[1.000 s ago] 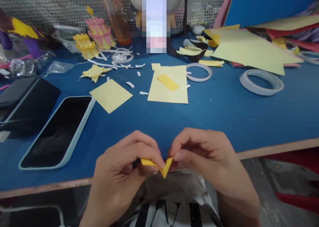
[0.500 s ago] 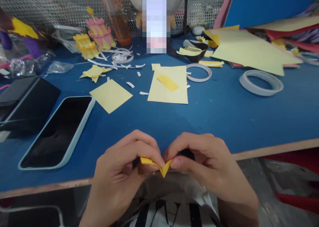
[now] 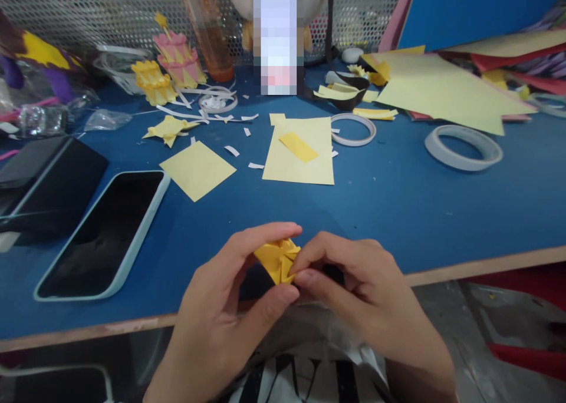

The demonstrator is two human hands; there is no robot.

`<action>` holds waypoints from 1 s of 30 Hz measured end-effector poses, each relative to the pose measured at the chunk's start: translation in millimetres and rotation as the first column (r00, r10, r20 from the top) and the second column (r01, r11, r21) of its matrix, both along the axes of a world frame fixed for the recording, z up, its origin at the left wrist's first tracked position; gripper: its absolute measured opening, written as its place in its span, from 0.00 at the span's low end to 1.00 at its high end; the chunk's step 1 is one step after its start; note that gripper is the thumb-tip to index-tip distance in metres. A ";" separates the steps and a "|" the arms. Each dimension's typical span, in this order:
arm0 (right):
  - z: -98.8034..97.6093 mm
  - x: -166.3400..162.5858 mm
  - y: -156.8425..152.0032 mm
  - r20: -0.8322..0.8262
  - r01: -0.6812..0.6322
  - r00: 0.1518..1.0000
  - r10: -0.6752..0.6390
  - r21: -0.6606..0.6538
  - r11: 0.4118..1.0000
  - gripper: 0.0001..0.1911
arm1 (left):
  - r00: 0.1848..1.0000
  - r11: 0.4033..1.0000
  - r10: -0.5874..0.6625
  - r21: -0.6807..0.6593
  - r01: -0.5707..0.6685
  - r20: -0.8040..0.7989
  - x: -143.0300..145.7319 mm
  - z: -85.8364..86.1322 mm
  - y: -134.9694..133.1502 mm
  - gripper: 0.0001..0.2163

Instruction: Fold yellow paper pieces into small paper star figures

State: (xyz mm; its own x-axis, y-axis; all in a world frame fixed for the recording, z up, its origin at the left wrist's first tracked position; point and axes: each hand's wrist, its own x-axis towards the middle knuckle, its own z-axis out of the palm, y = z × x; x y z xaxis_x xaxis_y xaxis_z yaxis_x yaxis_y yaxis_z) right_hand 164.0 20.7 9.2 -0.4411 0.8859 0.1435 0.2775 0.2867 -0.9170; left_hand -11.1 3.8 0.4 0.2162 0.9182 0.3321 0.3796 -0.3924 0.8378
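A small folded piece of yellow paper [image 3: 276, 258], with several layered creases, is held above the table's front edge. My right hand [image 3: 358, 285] pinches its lower right corner between thumb and forefinger. Around its left side curves my left hand [image 3: 221, 291], forefinger along the top and thumb at the bottom, the paper between them. The left hand's other fingers are mostly hidden behind. Beyond the hands lie a pale yellow square sheet [image 3: 197, 170] and a larger pale yellow sheet [image 3: 276, 164] with a darker yellow strip [image 3: 298, 147] on it.
At left lie a phone [image 3: 101, 238] and a black box [image 3: 53, 185]. A folded paper star [image 3: 170, 130], white scraps, and tape rolls [image 3: 464, 161] are scattered farther back. Paper sheets [image 3: 446, 91] pile at right; a bottle [image 3: 210, 38] and blurred screen [image 3: 278, 38] stand behind.
The yellow paper has turned to show its layered folded face. My left forefinger and thumb have spread apart around it, while my right hand keeps its pinch almost in place.
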 end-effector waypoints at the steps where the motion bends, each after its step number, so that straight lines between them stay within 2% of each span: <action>1: 0.1 -0.7 0.0 0.009 0.010 1.000 -0.010 -0.009 1.000 0.06 | 1.000 1.000 0.006 0.001 -0.006 -0.009 0.4 -0.2 0.1 0.19; 7: -1.3 -6.1 -0.6 0.007 0.100 0.995 -0.100 -0.037 0.994 0.05 | 1.000 1.000 0.003 0.011 -0.003 0.013 3.3 -0.4 -0.3 0.20; 13: -4.1 -8.9 -3.1 -0.047 0.144 0.988 -0.149 -0.099 0.985 0.07 | 0.959 0.962 0.257 -0.125 -0.242 0.122 13.5 5.3 -4.5 0.18; 17: -5.4 -9.8 -3.7 -0.086 0.154 0.983 -0.164 -0.114 0.981 0.10 | 0.939 0.947 0.313 -0.124 -0.297 0.144 16.4 4.8 -4.3 0.19; 22: -8.3 -9.7 -2.1 -0.035 0.234 0.972 -0.234 -0.001 0.972 0.10 | 0.929 0.941 0.335 -0.104 -0.321 0.159 17.2 3.6 -4.5 0.15; 26: -8.9 -7.7 -1.4 -0.103 0.183 0.977 -0.189 -0.058 0.981 0.07 | 0.931 0.941 0.328 -0.138 -0.308 0.158 17.7 4.9 -3.6 0.14; 30: -7.7 -6.0 -1.2 -0.130 0.175 0.974 -0.185 -0.083 0.981 0.09 | 0.961 0.954 0.274 -0.144 -0.265 0.048 17.2 6.9 -1.1 0.13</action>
State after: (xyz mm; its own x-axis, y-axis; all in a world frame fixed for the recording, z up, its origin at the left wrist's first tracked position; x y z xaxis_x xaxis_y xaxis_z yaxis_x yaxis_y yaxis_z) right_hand 158.0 19.5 1.5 -0.2539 0.9591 0.1253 0.1897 0.1765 -0.9658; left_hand 6.2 2.7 7.3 -0.0636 0.9764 0.2063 0.3971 -0.1649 0.9028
